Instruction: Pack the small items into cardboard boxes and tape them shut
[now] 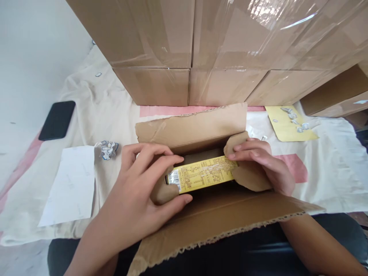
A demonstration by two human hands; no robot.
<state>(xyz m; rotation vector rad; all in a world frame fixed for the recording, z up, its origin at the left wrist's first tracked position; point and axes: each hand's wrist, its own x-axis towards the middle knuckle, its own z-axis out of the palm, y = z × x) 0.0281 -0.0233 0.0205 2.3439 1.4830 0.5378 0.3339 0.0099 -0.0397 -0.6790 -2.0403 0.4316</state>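
Note:
A cardboard carton (192, 132) stands in front of me with its long flaps raised and torn along their edges. Inside lies a slim yellow printed box (208, 172) with a barcode at its left end. My left hand (146, 182) rests over the carton's left end, thumb and fingers spread on either side of a short end flap (165, 189), touching it near the yellow box. At the opposite end, my right hand (264, 161) has its fingers bent over the right end flap (251, 176), gripping it; the thumb is hidden.
Taped cardboard boxes (155, 86) are stacked behind the carton. An open box (339, 92) is at far right, near a yellow sheet (287, 124) bearing small crumpled pieces. On the left lie a black phone (57, 120), white paper (70, 186) and a small crumpled bundle (108, 149).

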